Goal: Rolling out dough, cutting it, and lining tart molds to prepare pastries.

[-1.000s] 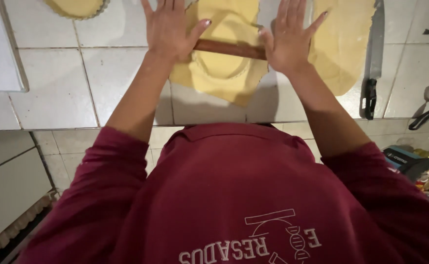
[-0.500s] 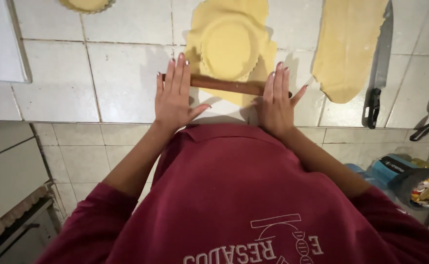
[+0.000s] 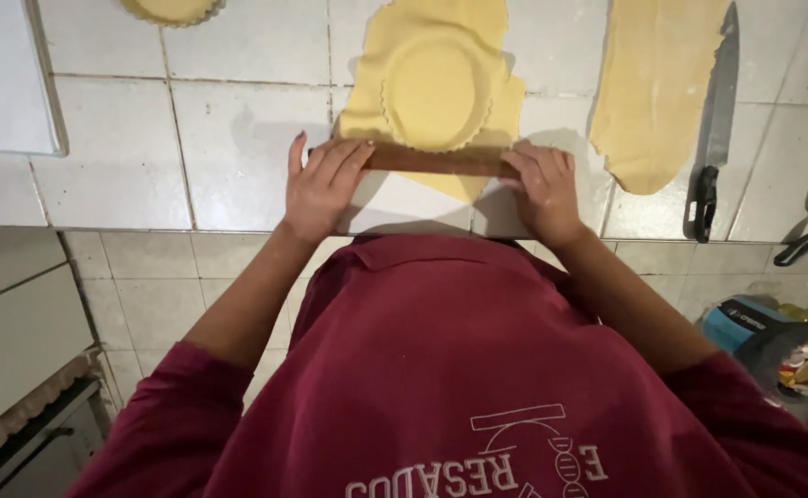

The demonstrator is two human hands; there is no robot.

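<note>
Here the tiled desk point(image 3: 238, 148) carries a sheet of yellow dough point(image 3: 477, 23) draped over a fluted tart tin point(image 3: 436, 92), which sits near the front edge. The dough looks soft, thin and easily torn, better lifted from beneath than pinched. Across its near edge lies a wooden rolling pin point(image 3: 436, 160), stiff and light, best taken at its two ends. The left hand point(image 3: 324, 184) and right hand point(image 3: 540, 184) rest flat on those ends, each grip released, palms pressing, fingers unclenched.

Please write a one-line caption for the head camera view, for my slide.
Left hand and right hand press a wooden rolling pin on dough draped over a fluted tart tin.
</note>
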